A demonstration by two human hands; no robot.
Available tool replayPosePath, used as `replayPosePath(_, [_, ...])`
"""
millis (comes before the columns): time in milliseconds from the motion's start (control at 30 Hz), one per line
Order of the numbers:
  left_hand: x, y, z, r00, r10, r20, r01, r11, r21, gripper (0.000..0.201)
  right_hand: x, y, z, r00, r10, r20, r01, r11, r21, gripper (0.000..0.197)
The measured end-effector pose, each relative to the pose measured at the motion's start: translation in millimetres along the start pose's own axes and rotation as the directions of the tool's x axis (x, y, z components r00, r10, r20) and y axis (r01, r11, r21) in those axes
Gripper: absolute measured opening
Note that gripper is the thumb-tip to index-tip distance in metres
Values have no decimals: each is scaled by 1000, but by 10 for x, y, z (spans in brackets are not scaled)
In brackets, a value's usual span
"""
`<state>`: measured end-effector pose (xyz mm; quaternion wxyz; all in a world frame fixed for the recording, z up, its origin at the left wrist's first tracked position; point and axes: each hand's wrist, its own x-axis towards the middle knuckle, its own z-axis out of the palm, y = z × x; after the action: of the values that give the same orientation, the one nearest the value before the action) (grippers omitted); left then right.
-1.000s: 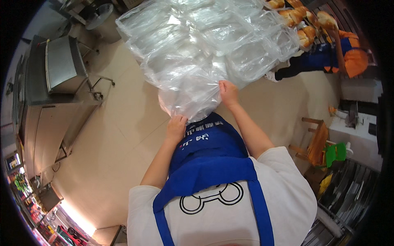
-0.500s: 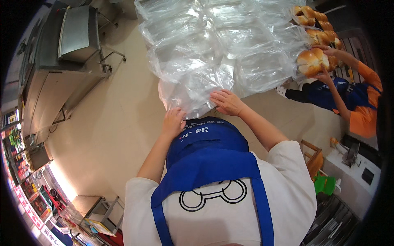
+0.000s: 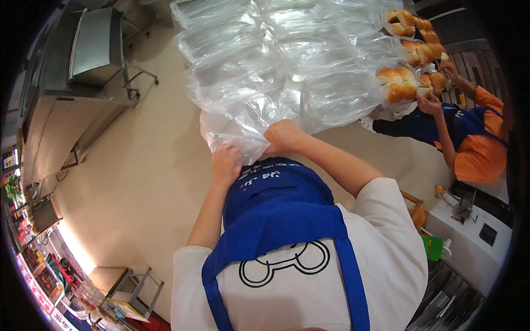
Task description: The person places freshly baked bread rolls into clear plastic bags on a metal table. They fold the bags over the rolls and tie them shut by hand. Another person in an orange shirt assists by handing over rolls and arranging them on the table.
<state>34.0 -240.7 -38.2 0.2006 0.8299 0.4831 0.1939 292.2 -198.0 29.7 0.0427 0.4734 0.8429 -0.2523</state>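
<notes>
A clear plastic bag (image 3: 237, 124) lies at the near edge of a surface covered with similar bags, close to my apron. My right hand (image 3: 282, 136) is closed on the near edge of this bag, bunching the film in its curled fingers. To its left, my left hand (image 3: 225, 164) rests on the bag's near left corner with fingers stretched out over the film; its thumb side is partly hidden. Rows of overlapping clear plastic bags (image 3: 232, 58) reach away beyond both hands. Golden bread rolls (image 3: 396, 84) sit along the right side.
At the right, a co-worker in an orange shirt (image 3: 479, 157) and blue apron handles bread. Metal counters (image 3: 98, 47) stand at the far left. A small stand (image 3: 130, 292) is at the lower left, and a white machine (image 3: 469, 226) at the lower right.
My right hand has gone from lying flat on the bag to closing on its edge, shifting slightly left. The co-worker's hands have moved from the front rolls to those beside them.
</notes>
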Motion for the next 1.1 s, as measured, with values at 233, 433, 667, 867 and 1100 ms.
replayPosePath(233, [-7, -398, 135, 999, 6, -39, -4, 999, 36, 22, -216, 157, -147, 991, 133, -22, -114, 916, 385, 60])
replayPosePath(433, [-13, -469, 95, 999, 51, -18, -50, 997, 56, 20, -562, 430, -122, 926, 362, -110, -188, 692, 698, 59])
replayPosePath(667, [364, 577, -735, 976, 174, -133, -183, 981, -62, 48, -1390, 216, -913, 874, 474, -106, -299, 699, 650, 40])
replayPosePath(867, [1093, 1873, -1164, 844, 450, 293, -165, 736, -656, 38, -1405, -463, -1637, 990, 124, -73, -89, 928, 362, 28])
replayPosePath(1100, [1220, 1779, -1547, 691, 537, 485, 634, -126, -763, 36, -1318, 504, -1432, 965, 231, -126, 173, -193, 966, 46])
